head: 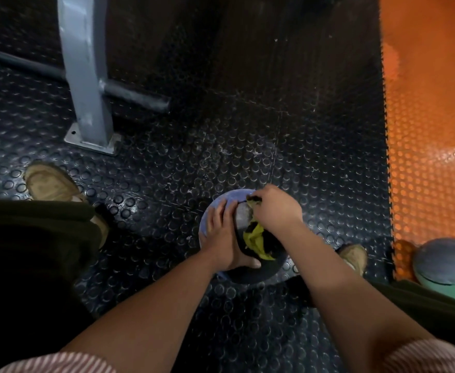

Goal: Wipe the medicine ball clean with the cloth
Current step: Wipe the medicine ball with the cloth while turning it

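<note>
A blue and dark grey medicine ball [261, 270] sits on the black studded floor between my feet. My left hand [225, 235] lies on the ball's left side, fingers straight and spread over its top, thumb round the near edge. My right hand [276, 208] grips a crumpled yellow cloth [256, 239] and presses it on the ball's upper right. Part of the cloth hangs down over the ball's dark middle. My hands hide much of the ball's top.
A grey metal post [86, 84] with a bolted foot plate stands at the upper left, a bar running off it. Orange studded matting [430, 157] covers the right side. A second green and grey ball [447, 265] lies at the right. My shoes [51, 184] flank the ball.
</note>
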The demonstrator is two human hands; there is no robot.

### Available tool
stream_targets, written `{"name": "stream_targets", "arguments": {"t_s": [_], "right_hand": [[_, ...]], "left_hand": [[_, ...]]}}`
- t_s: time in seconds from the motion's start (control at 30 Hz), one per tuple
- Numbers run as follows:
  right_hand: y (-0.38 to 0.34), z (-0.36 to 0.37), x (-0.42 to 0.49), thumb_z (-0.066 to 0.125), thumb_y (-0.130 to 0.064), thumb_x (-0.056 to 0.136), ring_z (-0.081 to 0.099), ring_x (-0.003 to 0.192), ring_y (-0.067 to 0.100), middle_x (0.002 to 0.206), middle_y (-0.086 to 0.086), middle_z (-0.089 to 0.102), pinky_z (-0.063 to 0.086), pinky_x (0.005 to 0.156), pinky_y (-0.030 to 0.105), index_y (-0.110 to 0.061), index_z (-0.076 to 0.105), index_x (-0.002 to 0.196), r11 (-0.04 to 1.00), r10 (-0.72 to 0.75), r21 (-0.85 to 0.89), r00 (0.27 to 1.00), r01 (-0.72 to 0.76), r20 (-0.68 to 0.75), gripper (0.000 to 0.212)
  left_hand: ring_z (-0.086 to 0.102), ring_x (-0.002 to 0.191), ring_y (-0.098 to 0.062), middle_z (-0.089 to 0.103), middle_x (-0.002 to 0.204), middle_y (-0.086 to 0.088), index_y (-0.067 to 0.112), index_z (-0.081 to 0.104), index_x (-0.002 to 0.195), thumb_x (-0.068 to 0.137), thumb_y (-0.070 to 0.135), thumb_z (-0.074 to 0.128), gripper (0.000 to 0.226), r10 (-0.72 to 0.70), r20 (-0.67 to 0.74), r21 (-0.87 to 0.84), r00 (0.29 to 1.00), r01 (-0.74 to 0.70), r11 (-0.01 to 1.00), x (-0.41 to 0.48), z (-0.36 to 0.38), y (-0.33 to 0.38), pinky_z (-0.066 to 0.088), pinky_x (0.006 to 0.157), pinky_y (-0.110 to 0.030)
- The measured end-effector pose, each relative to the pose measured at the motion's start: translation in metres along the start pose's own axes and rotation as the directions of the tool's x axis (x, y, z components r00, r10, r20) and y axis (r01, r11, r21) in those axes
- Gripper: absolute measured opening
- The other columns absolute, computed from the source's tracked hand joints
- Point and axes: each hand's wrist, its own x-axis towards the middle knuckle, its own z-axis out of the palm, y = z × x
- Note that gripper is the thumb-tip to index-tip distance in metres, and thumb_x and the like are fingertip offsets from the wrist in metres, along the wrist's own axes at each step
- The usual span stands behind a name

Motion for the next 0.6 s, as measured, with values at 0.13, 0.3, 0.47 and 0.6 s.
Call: {"name": "stream_targets", "arguments": {"t_s": [0.13,0.3,0.47,0.6], "right_hand": [[0.000,0.000,-0.015,0.045,-0.017,0.095,0.058,0.102,0.027,0.125,0.002,0.050,0.046,0.075,0.033,-0.025,0.058,0.127,1.000,-0.017,0.004,0.999,0.017,0.040,0.036],[0.010,0.001,-0.062,0.049,-0.022,0.092,0.058,0.104,0.022,0.125,-0.006,0.052,0.048,0.077,0.031,-0.030,0.058,0.126,0.998,-0.059,-0.019,0.998,0.059,-0.007,0.035],[-0.008,-0.004,-0.016,0.046,-0.016,0.092,0.059,0.097,0.026,0.114,0.002,0.054,0.040,0.068,0.029,-0.019,0.062,0.117,0.996,0.034,-0.084,0.999,-0.033,0.018,0.030],[-0.022,-0.002,-0.003,0.041,-0.008,0.094,0.059,0.097,0.029,0.118,0.005,0.050,0.043,0.066,0.033,-0.012,0.059,0.119,0.992,0.101,-0.082,0.995,-0.099,0.026,0.031]], "left_hand": [[-0.010,0.147,-0.018,-0.009,0.159,0.006,0.030,-0.003,0.152,0.057,0.046,0.090,0.134,0.005,-0.076,-0.119,0.997,-0.014,0.993,0.001,-0.001,0.001,0.007,0.119,-0.051],[-0.012,0.147,-0.020,-0.010,0.157,0.008,0.034,-0.004,0.151,0.067,0.039,0.083,0.122,-0.005,-0.039,-0.084,0.999,0.001,0.996,0.002,-0.002,0.009,0.009,0.117,-0.057],[-0.013,0.148,-0.023,-0.012,0.159,0.002,0.024,-0.006,0.153,0.061,0.046,0.088,0.133,0.008,-0.051,-0.062,0.999,-0.012,0.998,-0.002,0.000,0.004,0.006,0.118,-0.051],[-0.010,0.148,-0.021,-0.009,0.159,0.001,0.023,-0.005,0.152,0.053,0.051,0.090,0.140,-0.016,-0.071,-0.063,0.997,0.012,0.998,0.002,0.000,0.002,0.008,0.119,-0.052]]}}
